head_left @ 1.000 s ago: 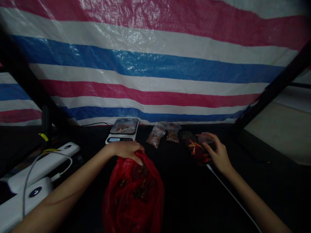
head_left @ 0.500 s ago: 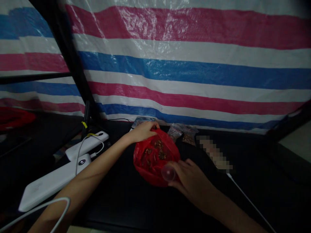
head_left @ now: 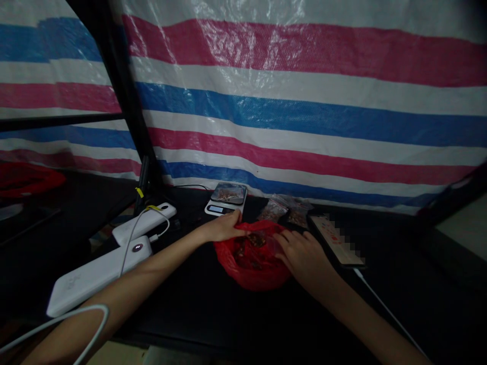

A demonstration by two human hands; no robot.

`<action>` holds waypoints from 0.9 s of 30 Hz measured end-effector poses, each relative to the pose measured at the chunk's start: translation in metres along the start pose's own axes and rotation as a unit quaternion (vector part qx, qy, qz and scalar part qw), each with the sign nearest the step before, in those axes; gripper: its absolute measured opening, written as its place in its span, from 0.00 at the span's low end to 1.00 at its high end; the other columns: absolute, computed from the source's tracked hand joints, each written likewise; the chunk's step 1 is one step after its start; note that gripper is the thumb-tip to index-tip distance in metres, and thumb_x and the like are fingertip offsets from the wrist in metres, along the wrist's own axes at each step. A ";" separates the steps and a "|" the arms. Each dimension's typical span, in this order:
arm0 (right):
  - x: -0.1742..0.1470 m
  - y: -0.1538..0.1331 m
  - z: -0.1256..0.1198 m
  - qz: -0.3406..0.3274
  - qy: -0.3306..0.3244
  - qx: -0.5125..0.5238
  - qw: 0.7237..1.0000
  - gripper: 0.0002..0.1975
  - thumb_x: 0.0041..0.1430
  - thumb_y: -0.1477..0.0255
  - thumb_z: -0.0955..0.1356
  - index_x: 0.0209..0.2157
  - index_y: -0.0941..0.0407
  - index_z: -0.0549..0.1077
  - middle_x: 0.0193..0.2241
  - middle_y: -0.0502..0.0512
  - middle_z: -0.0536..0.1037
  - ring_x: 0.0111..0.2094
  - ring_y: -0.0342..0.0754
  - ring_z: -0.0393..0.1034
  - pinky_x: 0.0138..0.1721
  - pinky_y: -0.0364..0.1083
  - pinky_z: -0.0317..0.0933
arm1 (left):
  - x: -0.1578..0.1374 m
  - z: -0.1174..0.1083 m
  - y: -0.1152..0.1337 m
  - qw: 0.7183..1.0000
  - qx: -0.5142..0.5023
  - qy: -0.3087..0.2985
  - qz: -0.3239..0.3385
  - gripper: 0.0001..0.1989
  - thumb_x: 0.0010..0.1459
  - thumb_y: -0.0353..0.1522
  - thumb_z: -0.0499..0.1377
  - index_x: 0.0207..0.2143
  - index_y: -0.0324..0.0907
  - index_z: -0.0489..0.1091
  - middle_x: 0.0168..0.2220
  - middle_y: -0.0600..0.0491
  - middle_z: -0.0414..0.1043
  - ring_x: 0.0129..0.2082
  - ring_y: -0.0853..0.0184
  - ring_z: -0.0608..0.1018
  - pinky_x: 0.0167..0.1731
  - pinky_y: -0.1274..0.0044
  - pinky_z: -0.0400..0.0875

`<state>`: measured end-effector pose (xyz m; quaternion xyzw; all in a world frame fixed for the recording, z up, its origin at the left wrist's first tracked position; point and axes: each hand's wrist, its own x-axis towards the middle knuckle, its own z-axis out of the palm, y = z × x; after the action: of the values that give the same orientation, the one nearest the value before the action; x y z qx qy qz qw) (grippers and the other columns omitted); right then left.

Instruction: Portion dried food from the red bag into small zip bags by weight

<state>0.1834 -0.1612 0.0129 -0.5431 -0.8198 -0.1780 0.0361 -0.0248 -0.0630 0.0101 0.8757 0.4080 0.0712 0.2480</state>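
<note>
A red plastic bag (head_left: 258,280) stands with its mouth spread wide on the black table. Small brown pieces (head_left: 255,239) lie inside it; their kind is too dark to tell. My left hand (head_left: 224,227) is closed on the bag's far left rim. At the right side of the mouth, my right hand (head_left: 304,253) is closed round a small clear plastic cup (head_left: 271,245), which dips into the bag and is hard to see against the red. Behind my left hand is a small digital scale (head_left: 224,208) with a filled clear bag (head_left: 230,194) on its plate.
Two filled zip bags (head_left: 274,209) lie behind the red bag. A phone (head_left: 333,238) with a cable is at the right. Two white power banks (head_left: 101,274) with cables lie under and beside my left arm. Striped plastic sheeting (head_left: 266,116) hangs behind the table.
My right hand has moved forward and right, the cup turning into the bag. My left hand has lowered with the rim, and the scale behind it has come into fuller view.
</note>
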 end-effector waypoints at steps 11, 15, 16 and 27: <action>0.031 -0.012 0.005 0.016 -0.027 -0.031 0.999 0.12 0.55 0.81 0.59 0.38 0.58 0.69 0.32 0.61 0.73 0.36 0.55 0.66 0.35 0.52 0.53 | 0.009 0.034 -0.002 0.993 0.100 0.020 -0.052 0.17 0.56 0.43 0.45 0.38 0.42 0.64 0.40 0.46 0.70 0.43 0.57 0.72 0.38 0.71 0.64; 0.036 -0.012 0.014 0.016 -0.021 -0.025 0.999 0.12 0.54 0.83 0.59 0.37 0.59 0.69 0.36 0.61 0.72 0.38 0.54 0.65 0.36 0.50 0.57 | 0.013 0.032 -0.002 0.995 0.074 0.029 -0.064 0.17 0.56 0.42 0.45 0.39 0.42 0.64 0.39 0.47 0.71 0.41 0.58 0.72 0.37 0.71 0.64; 0.037 -0.012 0.018 0.015 -0.023 -0.021 0.999 0.12 0.53 0.84 0.59 0.37 0.59 0.69 0.35 0.61 0.72 0.38 0.53 0.66 0.36 0.50 0.58 | 0.015 0.031 -0.001 0.995 0.066 0.034 -0.072 0.16 0.56 0.41 0.45 0.39 0.42 0.64 0.38 0.48 0.71 0.40 0.58 0.73 0.37 0.72 0.64; 0.030 0.004 0.060 0.032 0.040 0.268 0.962 0.18 0.51 0.80 0.62 0.46 0.58 0.64 0.43 0.59 0.70 0.45 0.49 0.65 0.46 0.50 0.60 | 0.038 0.010 0.019 0.995 -0.026 0.094 -0.007 0.14 0.56 0.34 0.46 0.38 0.38 0.68 0.37 0.49 0.73 0.38 0.64 0.73 0.38 0.76 0.64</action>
<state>0.1830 -0.1141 -0.0342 -0.5318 -0.8177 0.0277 0.2188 0.0163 -0.0490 0.0077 0.8557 0.4336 0.1617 0.2316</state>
